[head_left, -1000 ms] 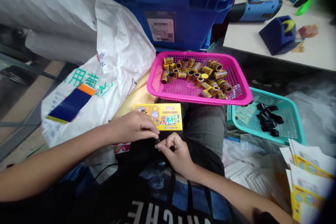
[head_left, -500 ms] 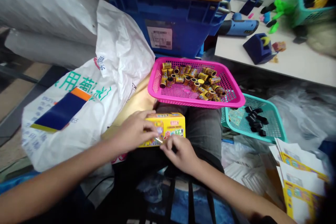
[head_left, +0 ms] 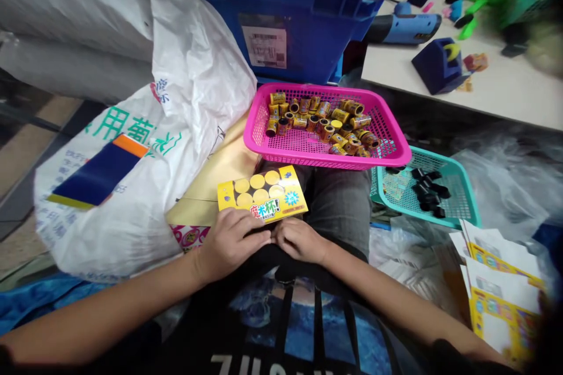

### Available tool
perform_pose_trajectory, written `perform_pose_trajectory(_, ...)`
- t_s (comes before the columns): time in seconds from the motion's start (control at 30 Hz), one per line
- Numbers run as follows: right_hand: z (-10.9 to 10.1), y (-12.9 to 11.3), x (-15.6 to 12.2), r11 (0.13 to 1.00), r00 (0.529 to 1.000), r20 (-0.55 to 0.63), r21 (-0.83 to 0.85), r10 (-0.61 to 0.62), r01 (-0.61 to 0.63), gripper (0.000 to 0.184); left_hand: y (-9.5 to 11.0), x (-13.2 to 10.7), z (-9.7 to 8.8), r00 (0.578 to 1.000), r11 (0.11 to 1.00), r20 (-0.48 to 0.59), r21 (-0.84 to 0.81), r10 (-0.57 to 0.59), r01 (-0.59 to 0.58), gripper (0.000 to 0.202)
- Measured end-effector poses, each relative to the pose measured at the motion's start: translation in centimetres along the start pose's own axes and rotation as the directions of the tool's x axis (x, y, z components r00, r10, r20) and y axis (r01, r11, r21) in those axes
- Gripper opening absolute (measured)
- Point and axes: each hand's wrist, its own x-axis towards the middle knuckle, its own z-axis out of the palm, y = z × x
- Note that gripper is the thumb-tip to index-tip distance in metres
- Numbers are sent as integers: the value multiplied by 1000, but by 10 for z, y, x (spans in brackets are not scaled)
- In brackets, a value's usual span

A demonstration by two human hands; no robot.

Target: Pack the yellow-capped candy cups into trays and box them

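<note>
A flat yellow printed card box [head_left: 263, 194] lies on my lap, showing a panel of yellow circles and a red title. My left hand [head_left: 231, 243] and my right hand [head_left: 299, 240] meet at its near edge, with their fingers pinching it there. Just beyond it sits a pink mesh basket [head_left: 290, 155] holding several small gold-and-black cylinders [head_left: 321, 123]. To the right, a teal mesh basket [head_left: 422, 158] holds several black pieces [head_left: 428, 190]. Neither hand touches a basket.
A large white printed sack [head_left: 109, 199] fills the left side. A blue crate [head_left: 281, 12] stands behind the pink basket. A stack of yellow-and-white printed sheets [head_left: 501, 287] lies at lower right. Tools and a blue tape dispenser [head_left: 437, 67] stand on a white table [head_left: 497, 94].
The yellow box has turned over, now showing its circles panel, and lies flatter and farther from my body. My hands have come closer together at its near edge.
</note>
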Motion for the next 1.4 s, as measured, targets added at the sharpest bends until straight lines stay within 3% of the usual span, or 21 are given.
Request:
perform_pose_trajectory(0.07, 5, -15, -3, 980, 975, -129, 112, 179, -165, 29, 7, 4, -7, 999, 996, 34, -91, 6, -3, 9)
perform_pose_trajectory(0.17, 10, -34, -2, 909, 891, -249, 275, 381, -312, 37, 7, 7, -10, 996, 972, 24, -218, -84, 87, 9)
perform_pose_trajectory(0.33, 13, -45, 7, 804, 780, -280, 412, 560, -430, 40, -6, 19, -8, 944, 854, 70, -408, -323, 322, 10)
perform_pose_trajectory(0.43, 17, -45, 11, 779, 741, -294, 412, 604, -472, 40, -13, 26, -10, 913, 796, 152, -451, -378, 404, 13)
perform_pose_trajectory(0.57, 27, -45, 17, 773, 694, -349, 362, 630, -520, 42, -24, 26, -8, 865, 755, 220, -421, -452, 502, 13)
perform_pose_trajectory(0.67, 34, -42, 22, 795, 672, -428, 271, 604, -542, 43, -33, 22, -1, 867, 803, 209, -327, -452, 498, 14)
perform_pose_trajectory(0.73, 35, -37, 23, 815, 685, -463, 175, 563, -552, 45, -38, 20, 5, 858, 834, 179, -209, -481, 511, 17)
perform_pose_trajectory(0.77, 35, -35, 24, 823, 694, -480, 116, 536, -556, 47, -41, 19, 8, 841, 830, 179, -155, -510, 536, 29)
perform_pose_trajectory(0.83, 32, -29, 23, 829, 716, -522, -30, 463, -558, 53, -44, 20, 14, 789, 798, 241, -85, -565, 597, 58)
perform_pose_trajectory(0.87, 30, -27, 23, 824, 726, -547, -111, 416, -556, 56, -46, 21, 16, 758, 778, 285, -63, -586, 625, 62)
perform_pose_trajectory(0.93, 26, -23, 20, 796, 751, -580, -268, 316, -543, 60, -48, 21, 18, 705, 742, 347, -37, -619, 669, 54)
perform_pose_trajectory(1.0, 21, -22, 13, 759, 789, -569, -402, 231, -512, 57, -49, 15, 15, 685, 728, 363, -25, -632, 685, 55)
perform_pose_trajectory(1.07, 14, -21, 1, 736, 823, -544, -488, 164, -469, 49, -48, 4, 8, 708, 765, 401, -27, -581, 643, 82)
perform_pose_trajectory(1.13, -1, -17, -12, 731, 819, -568, -522, 87, -440, 34, -47, -12, -2, 752, 836, 450, -21, -481, 548, 117)
perform_pose_trajectory(1.17, -12, -14, -18, 736, 807, -588, -523, 55, -431, 26, -45, -19, -6, 783, 872, 452, -22, -428, 490, 122)
perform_pose_trajectory(1.2, -25, -10, -22, 750, 806, -591, -516, 38, -414, 34, -44, -26, -9, 823, 906, 433, -29, -369, 422, 120)
perform_pose_trajectory(1.23, -39, -7, -25, 770, 826, -562, -506, 48, -389, 56, -42, -31, -12, 870, 940, 395, -44, -294, 338, 113)
perform_pose_trajectory(1.3, -65, -1, -26, 827, 926, -361, -483, 111, -287, 99, -39, -36, -15, 956, 990, 271, -59, -109, 129, 97)
perform_pose_trajectory(1.33, -75, 1, -25, 861, 971, -208, -464, 122, -208, 108, -38, -36, -16, 979, 999, 203, -44, -10, 20, 88)
perform_pose_trajectory(1.4, -88, 1, -24, 908, 998, 35, -418, 60, -40, 109, -38, -33, -16, 981, 984, 96, 28, 171, -175, 72)
